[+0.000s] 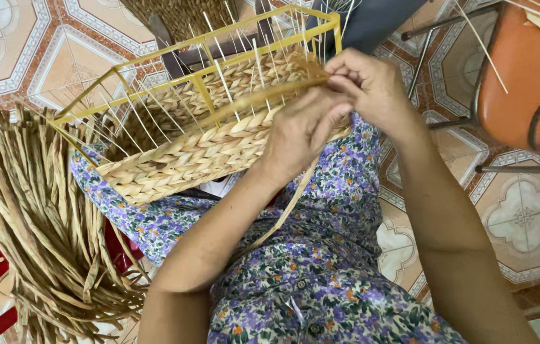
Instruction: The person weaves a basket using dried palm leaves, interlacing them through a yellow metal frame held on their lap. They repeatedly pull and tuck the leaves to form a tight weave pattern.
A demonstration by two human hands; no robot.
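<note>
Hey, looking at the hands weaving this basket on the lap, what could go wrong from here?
The thin upright spokes stand close to both hands; the left hand or right hand might bend or snap one. The basket rests tilted on the lap and may slip. The loose strand trailing below could snag on the forearm.

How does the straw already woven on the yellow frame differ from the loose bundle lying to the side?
The woven straw is braided into tight, thick rows along the yellow frame; the loose bundle hangs in separate flat strands. The woven part rests on the person's lap, at the left hand and right hand; the bundle lies untouched beside them. Both are the same dry, pale tan fibre.
</note>
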